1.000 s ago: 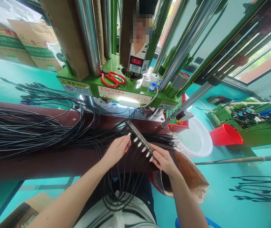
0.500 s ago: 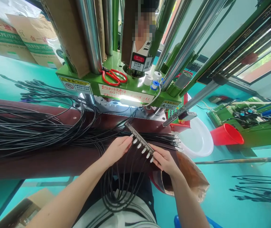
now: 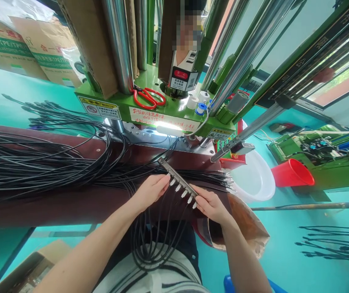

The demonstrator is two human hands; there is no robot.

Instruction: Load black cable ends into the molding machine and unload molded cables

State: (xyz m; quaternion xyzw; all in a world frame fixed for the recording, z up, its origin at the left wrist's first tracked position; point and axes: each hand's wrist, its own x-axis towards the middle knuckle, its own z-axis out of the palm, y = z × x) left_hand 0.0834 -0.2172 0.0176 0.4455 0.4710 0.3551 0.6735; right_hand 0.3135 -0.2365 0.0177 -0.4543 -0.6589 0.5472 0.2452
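Rubbery black cables (image 3: 136, 248) hang in smooth loops on the near side of a flat, dull metal strip (image 3: 179, 179). My right hand (image 3: 210, 203) clasps one end of the strip between thumb and fingers; my left hand (image 3: 153, 189) pinches a plug toward its other end. Blocky silvery plugs (image 3: 183, 194) stud the strip's near edge above the reddish-brown counter (image 3: 70, 211). Left of the strip sprawl slender black leads (image 3: 40, 175); beyond it, a glossy green press (image 3: 174, 109) bears red-handled scissors (image 3: 146, 93).
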